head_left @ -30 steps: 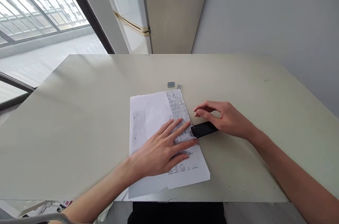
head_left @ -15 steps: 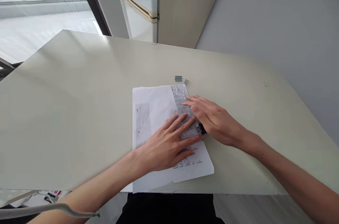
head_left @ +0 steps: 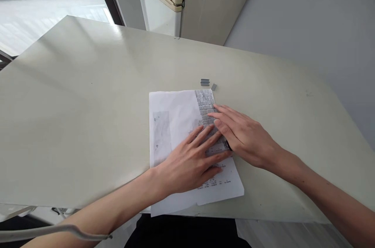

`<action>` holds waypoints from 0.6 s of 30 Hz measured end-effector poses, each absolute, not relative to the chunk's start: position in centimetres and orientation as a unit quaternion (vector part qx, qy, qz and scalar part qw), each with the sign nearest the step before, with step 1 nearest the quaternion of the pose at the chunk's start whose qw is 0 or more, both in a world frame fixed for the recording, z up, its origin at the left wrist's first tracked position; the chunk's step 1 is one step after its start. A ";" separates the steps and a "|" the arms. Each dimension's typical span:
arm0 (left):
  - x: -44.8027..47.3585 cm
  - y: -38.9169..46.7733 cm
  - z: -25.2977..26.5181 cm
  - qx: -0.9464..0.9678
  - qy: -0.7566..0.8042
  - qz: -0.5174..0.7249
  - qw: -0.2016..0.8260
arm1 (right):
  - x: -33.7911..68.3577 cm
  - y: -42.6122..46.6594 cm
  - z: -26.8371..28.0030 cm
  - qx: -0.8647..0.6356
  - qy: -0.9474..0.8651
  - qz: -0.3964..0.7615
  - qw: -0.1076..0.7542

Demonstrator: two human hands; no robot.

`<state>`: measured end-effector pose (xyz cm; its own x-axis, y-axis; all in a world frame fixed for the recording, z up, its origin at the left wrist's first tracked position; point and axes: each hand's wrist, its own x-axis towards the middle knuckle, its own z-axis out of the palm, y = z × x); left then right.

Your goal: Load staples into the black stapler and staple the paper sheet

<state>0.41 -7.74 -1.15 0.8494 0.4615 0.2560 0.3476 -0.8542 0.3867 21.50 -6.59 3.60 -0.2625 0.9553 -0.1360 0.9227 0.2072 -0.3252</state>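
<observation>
White printed sheets (head_left: pixel 178 103) lie on the table, with a grey patterned strip along their upper right edge. My left hand (head_left: pixel 195 158) rests flat on the sheets with its fingers spread. At the right edge of the paper, my right hand (head_left: pixel 244 134) lies palm down, fingers stretched out, their tips touching the patterned strip. Under its palm shows a bit of a small black thing with a metal end (head_left: pixel 227 145); the rest is hidden, so I cannot tell its kind. Grey staple strips (head_left: pixel 205 82) lie just beyond the paper, and a short grey piece (head_left: pixel 214 87) lies beside them.
The pale table (head_left: pixel 88 123) spreads out on both sides of the paper. Beyond its far edge stand a fridge (head_left: pixel 161 13) and a grey wall (head_left: pixel 307 13); a window is at the far left. A pale cable (head_left: pixel 58 232) crosses the lower left corner, over my left forearm.
The view has shifted slightly, so the table and paper sit a little differently in it. My right hand now covers more of the black thing. My left hand stays on the paper.
</observation>
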 end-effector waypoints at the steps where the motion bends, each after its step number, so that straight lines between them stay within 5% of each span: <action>1: 0.4 -7.8 -1.1 0.948 0.214 0.168 0.165 | 21.5 -6.6 3.6 -0.606 -0.775 0.171 0.045; 18: 0.5 -8.1 -1.0 0.943 0.238 0.155 0.176 | 20.1 -7.3 2.4 -0.576 -0.816 0.015 0.042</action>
